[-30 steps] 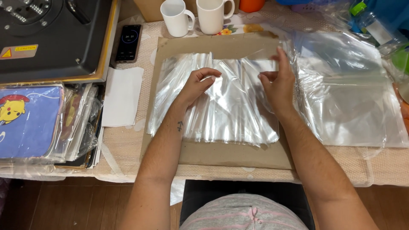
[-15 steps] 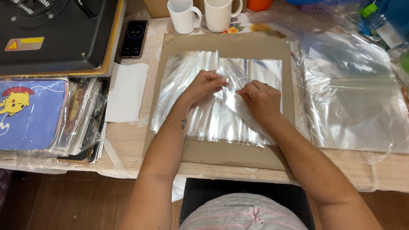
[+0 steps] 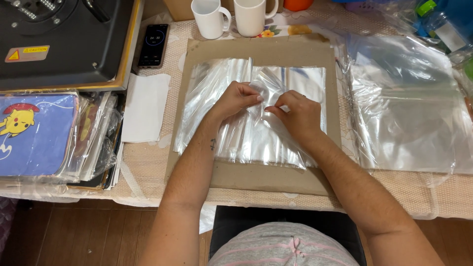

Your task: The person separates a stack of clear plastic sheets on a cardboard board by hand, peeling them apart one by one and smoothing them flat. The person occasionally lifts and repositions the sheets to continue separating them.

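Cardboard (image 3: pixel 256 177) lay under the bags (image 3: pixel 256 143); my right hand (image 3: pixel 295 111) had come left, and both it and my left hand (image 3: pixel 236 98) pinched one bag.

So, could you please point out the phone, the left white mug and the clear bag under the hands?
phone (image 3: pixel 153 45), head view, middle of its dark screen.
left white mug (image 3: pixel 209 20), head view, its outer wall.
clear bag (image 3: pixel 209 106), head view, bare left part.

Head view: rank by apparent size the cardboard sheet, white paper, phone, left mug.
1. cardboard sheet, largest by far
2. white paper
3. phone and left mug: look about alike, and the mug is cut off by the frame's top edge, so no ranking between them.
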